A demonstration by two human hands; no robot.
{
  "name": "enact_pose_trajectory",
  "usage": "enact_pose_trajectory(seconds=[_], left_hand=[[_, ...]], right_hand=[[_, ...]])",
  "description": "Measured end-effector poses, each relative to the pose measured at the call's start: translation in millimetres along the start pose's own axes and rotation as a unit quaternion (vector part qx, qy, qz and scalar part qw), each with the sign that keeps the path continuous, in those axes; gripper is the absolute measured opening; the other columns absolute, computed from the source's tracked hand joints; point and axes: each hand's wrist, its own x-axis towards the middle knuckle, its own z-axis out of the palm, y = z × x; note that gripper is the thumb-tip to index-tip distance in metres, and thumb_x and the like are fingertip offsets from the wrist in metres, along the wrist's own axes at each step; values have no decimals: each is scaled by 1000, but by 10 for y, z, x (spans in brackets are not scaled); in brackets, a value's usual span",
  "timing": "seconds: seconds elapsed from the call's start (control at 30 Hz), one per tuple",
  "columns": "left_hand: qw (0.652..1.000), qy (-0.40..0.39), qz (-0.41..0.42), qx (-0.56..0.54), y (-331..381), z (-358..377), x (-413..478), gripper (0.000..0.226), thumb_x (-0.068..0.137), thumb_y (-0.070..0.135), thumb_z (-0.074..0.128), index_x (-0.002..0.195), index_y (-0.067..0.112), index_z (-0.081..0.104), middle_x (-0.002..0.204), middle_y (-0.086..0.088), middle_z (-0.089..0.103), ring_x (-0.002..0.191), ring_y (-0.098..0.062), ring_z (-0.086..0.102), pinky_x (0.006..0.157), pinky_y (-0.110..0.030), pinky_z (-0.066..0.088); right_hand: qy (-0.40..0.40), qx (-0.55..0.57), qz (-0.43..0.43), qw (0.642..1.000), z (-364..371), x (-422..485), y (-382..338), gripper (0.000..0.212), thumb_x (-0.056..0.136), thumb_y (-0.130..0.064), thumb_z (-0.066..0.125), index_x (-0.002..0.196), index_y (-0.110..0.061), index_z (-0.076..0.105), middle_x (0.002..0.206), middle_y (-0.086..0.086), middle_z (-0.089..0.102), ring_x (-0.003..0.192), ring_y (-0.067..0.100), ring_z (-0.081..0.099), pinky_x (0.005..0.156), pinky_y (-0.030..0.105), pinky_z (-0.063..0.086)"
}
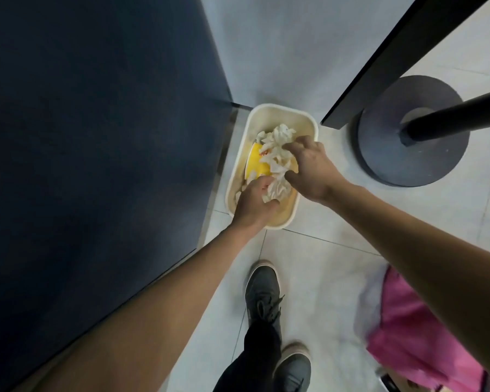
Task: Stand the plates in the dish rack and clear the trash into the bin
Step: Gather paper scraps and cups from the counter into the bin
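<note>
Pale tiled floor (323, 278) runs beside a dark blue panel (96, 137) on the left. My left hand (253, 202) and right hand (309, 168) both clutch crumpled white paper (277, 148) inside one cream bin (283, 108), above one yellow item (256, 162). An uneven release could spill scraps over the rim. Two shoes (262, 290) stand near.

No word, label, brand, number or sign could be read anywhere; the only marks were a few red specks where the crumpled paper (279, 137) met the yellow piece (255, 162) in the bin (280, 108); they were too blurred to tell whether they were print.
</note>
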Motion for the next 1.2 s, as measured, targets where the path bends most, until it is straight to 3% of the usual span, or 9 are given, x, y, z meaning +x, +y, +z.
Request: enact_pose_trajectory(seconds=[0.17, 0.23, 0.33, 0.4, 0.6, 0.7, 0.93, 1.1, 1.2], left_hand=[[996, 67, -15, -55, 143, -96, -297, 30, 85, 1, 58, 111, 16, 65, 109, 4, 68, 98, -11, 63, 77, -16, 48], [993, 79, -16, -88, 205, -151, -465, 21, 85, 2, 59, 99, 17, 67, 101, 0, 72, 93, -18, 67, 71, -24, 53], [988, 81, -17, -130, 401, -274, -796, 9, 91, 1, 59, 93, 4, 67, 91, -15, 72, 71, -22, 67, 52, -14, 45], [988, 76, -16, -135, 556, -339, -1070, 9, 95, 2, 57, 93, -1, 66, 82, -19, 70, 60, -19, 64, 47, -11, 42], [988, 63, -19, -138, 880, -547, -2024, 11, 96, 3, 57, 89, 5, 65, 79, -18, 67, 58, -19, 60, 46, -12, 41], [990, 57, -32, -122, 1065, -682, -2683, 13, 96, 6, 57, 86, 9, 65, 82, -20, 68, 60, -22, 60, 47, -12, 41], [994, 50, -10, -94, 1481, -1039, -4241, 25, 97, 4, 53, 80, 19, 63, 74, -9, 66, 53, -16, 57, 55, -17, 43], [989, 84, -1, -123, 1754, -1329, -5195, 16, 100, 3, 47, 104, 0, 62, 84, -17, 66, 56, -15, 57, 48, -10, 40], [986, 116, 24, -120, 1781, -1530, -5675, 16, 100, 12, 51, 109, 9, 64, 89, -13, 72, 58, -14, 63, 57, -16, 45]], right_hand=[[6, 26, 8, 1000, -76, -417, -43, 48, 87, -11, 56, 135, -11, 52, 139, 14, 43, 127, 35, 39, 105, 38, 35], [9, 47, 16, 999, -98, -633, -74, 43, 88, -11, 56, 130, -11, 56, 135, 13, 47, 125, 33, 43, 104, 36, 37], [16, 71, 13, 997, -156, -982, -165, 33, 90, -11, 56, 123, -11, 61, 126, 12, 53, 119, 31, 49, 98, 32, 39], [29, 83, 13, 996, -220, -1219, -236, 26, 93, -11, 54, 117, -11, 64, 119, 11, 56, 114, 31, 51, 92, 31, 39], [37, 113, 11, 993, -553, -2064, -605, 25, 98, -12, 45, 110, -10, 67, 110, 11, 59, 109, 29, 51, 84, 28, 36], [20, 113, 10, 993, -805, -2597, -886, 25, 97, -11, 46, 112, -9, 65, 110, 12, 60, 108, 32, 52, 89, 33, 40], [-19, 108, -19, 994, -1431, -3895, -1756, 31, 91, -11, 51, 121, -7, 59, 115, 15, 61, 109, 33, 56, 96, 37, 44], [-5, 130, -41, 991, -1637, -4775, -2285, 53, 95, -19, 52, 145, -15, 33, 123, 14, 59, 106, 31, 59, 94, 41, 47], [-17, 132, -82, 988, -1655, -5178, -2575, 52, 97, -24, 51, 146, -17, 32, 121, 11, 61, 105, 28, 59, 91, 36, 45]])
